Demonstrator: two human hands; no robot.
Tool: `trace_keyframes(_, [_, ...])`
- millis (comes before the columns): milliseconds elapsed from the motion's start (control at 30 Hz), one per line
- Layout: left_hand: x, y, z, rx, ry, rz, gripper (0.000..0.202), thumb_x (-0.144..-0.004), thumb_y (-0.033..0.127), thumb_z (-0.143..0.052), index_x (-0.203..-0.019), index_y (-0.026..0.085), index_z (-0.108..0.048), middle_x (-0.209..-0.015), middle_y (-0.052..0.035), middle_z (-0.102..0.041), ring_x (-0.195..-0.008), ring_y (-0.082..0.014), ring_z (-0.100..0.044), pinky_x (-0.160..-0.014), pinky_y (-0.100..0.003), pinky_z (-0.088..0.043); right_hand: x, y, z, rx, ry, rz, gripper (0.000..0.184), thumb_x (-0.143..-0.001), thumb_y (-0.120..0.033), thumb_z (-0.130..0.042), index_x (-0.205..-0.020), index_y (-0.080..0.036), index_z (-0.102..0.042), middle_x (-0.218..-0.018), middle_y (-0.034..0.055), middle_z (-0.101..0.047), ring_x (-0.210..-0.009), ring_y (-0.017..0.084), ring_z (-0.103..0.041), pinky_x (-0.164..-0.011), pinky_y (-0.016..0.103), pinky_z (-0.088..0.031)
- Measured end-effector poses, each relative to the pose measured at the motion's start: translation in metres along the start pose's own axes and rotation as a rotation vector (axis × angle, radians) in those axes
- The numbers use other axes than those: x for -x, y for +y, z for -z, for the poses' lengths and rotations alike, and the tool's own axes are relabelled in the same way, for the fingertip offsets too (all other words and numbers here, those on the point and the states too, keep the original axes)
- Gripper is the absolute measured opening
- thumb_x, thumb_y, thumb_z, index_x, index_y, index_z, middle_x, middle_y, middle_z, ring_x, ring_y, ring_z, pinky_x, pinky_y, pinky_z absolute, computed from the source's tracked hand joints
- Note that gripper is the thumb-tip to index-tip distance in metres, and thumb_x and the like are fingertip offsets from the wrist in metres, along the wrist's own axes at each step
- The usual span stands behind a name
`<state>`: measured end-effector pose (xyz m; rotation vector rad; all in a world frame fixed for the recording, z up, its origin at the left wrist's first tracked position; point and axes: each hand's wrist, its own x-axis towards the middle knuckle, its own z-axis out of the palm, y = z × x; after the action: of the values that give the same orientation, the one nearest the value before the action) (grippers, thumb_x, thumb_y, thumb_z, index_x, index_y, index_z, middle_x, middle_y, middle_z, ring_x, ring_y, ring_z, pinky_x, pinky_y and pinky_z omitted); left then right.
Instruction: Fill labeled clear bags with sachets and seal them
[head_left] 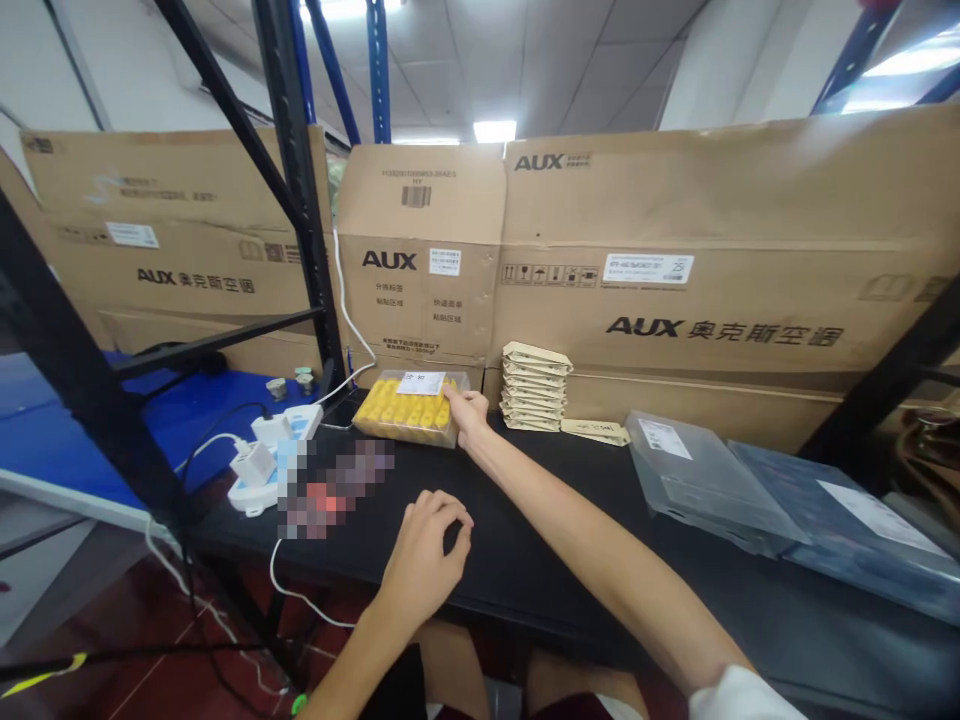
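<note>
My right hand (466, 415) lies on the front right corner of a clear plastic box (405, 408) and grips it. The box is packed with yellow cylindrical items and has a white label on top. My left hand (425, 552) hovers low over the black table (525, 560), in front of the box, with its fingers curled and nothing in them. To its left lies a pixelated, blurred object (334, 490) that I cannot identify. A stack of kraft paper pouches (534, 385) stands right of the box.
A white power strip (255, 470) with plugged-in adapters and cables sits left on the table. A loose pouch (596, 432), translucent grey plastic cases (697, 475) and a dark blue case (847, 520) lie to the right. Flattened AUX cardboard boxes (645, 260) and dark shelf uprights (296, 170) stand behind.
</note>
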<state>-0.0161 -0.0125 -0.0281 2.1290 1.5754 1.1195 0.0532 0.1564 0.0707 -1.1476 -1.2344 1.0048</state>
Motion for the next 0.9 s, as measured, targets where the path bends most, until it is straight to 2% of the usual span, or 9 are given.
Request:
trace_keyframes(133, [0.003,0.002,0.000,-0.025,-0.025,-0.004,0.021,-0.101,0.017,-0.054,-0.094,0.026,-0.071,-0.113,-0.0067,-0.074,-0.109,-0.0291,-0.065,-0.094,-0.048,-0.046,-0.006,0.019,0.000,0.113,-0.044,0.057,0.020,-0.099,-0.037,-0.072,-0.096,-0.018,-0.070,-0.098,0.0049,-0.075,-0.100,0.023,-0.072,-0.090,0.039,-0.059])
trace_keyframes(267, [0.004,-0.002,-0.001,-0.042,-0.026,-0.016,0.020,-0.102,0.018,-0.054,-0.096,0.026,-0.072,-0.115,-0.0075,-0.074,-0.112,-0.0297,-0.066,-0.094,-0.049,-0.048,0.021,0.037,0.023,0.191,-0.132,0.182,0.018,-0.085,-0.016,-0.069,-0.101,-0.023,-0.074,-0.139,0.0116,-0.074,-0.147,0.030,-0.056,-0.116,0.046,-0.049])
trace_keyframes(333, [0.005,-0.005,-0.002,-0.078,-0.016,-0.027,0.020,-0.102,0.019,-0.054,-0.100,0.026,-0.072,-0.119,-0.0083,-0.074,-0.116,-0.0309,-0.066,-0.096,-0.050,-0.049,0.046,0.043,0.052,0.243,-0.219,0.314,0.021,-0.083,-0.014,-0.068,-0.100,-0.024,-0.075,-0.154,0.0111,-0.067,-0.149,0.029,-0.057,-0.120,0.047,-0.046])
trace_keyframes(400, [0.007,-0.009,-0.004,-0.107,0.000,-0.047,0.022,-0.102,0.020,-0.053,-0.108,0.027,-0.073,-0.127,-0.0089,-0.073,-0.125,-0.0319,-0.064,-0.102,-0.052,-0.049,0.067,0.044,0.097,0.417,-0.302,0.611,0.017,-0.089,-0.019,-0.066,-0.102,-0.025,-0.074,-0.155,0.0132,-0.067,-0.142,0.029,-0.064,-0.124,0.052,-0.043])
trace_keyframes(500, [0.008,-0.013,-0.007,-0.139,0.002,-0.079,0.030,-0.104,0.022,-0.051,-0.122,0.027,-0.074,-0.140,-0.0102,-0.070,-0.138,-0.0320,-0.060,-0.114,-0.056,-0.045,0.083,0.038,0.186,0.816,-0.145,0.847,0.013,-0.093,-0.024,-0.062,-0.098,-0.024,-0.074,-0.127,0.0140,-0.081,-0.136,0.035,-0.068,-0.129,0.063,-0.034])
trace_keyframes(567, [0.006,-0.013,-0.012,-0.172,-0.008,-0.073,0.035,-0.105,0.023,-0.048,-0.129,0.027,-0.073,-0.147,-0.0112,-0.068,-0.145,-0.0330,-0.057,-0.121,-0.058,-0.041,0.083,0.036,0.245,1.055,0.101,0.716,0.025,-0.096,-0.030,-0.060,-0.112,-0.018,-0.075,-0.136,0.0228,-0.076,-0.134,0.039,-0.068,-0.121,0.065,-0.044])
trace_keyframes(667, [-0.004,-0.007,-0.024,-0.231,-0.043,-0.029,0.041,-0.105,0.023,-0.048,-0.136,0.026,-0.073,-0.155,-0.0131,-0.064,-0.154,-0.0372,-0.050,-0.127,-0.065,-0.034,0.081,0.047,0.308,1.375,0.336,0.441,0.060,-0.097,-0.046,-0.063,-0.142,-0.005,-0.064,-0.159,0.0369,-0.054,-0.151,0.053,-0.049,-0.117,0.083,-0.033])
trace_keyframes(767, [-0.015,0.002,-0.035,-0.293,-0.070,0.003,0.045,-0.105,0.025,-0.047,-0.143,0.023,-0.071,-0.161,-0.0167,-0.060,-0.159,-0.0426,-0.043,-0.128,-0.071,-0.028,0.083,0.069,0.331,1.479,0.291,0.363,0.059,-0.098,-0.043,-0.059,-0.144,-0.007,-0.063,-0.154,0.0326,-0.061,-0.152,0.051,-0.048,-0.119,0.084,-0.028])
trace_keyframes(900, [-0.020,0.002,-0.042,-0.322,-0.071,-0.004,0.047,-0.108,0.030,-0.044,-0.147,0.024,-0.070,-0.164,-0.0167,-0.058,-0.160,-0.0426,-0.042,-0.128,-0.073,-0.027,0.086,0.086,0.334,1.386,0.339,0.450,0.043,-0.096,-0.028,-0.052,-0.130,-0.013,-0.074,-0.136,0.0237,-0.076,-0.132,0.042,-0.069,-0.114,0.067,-0.049])
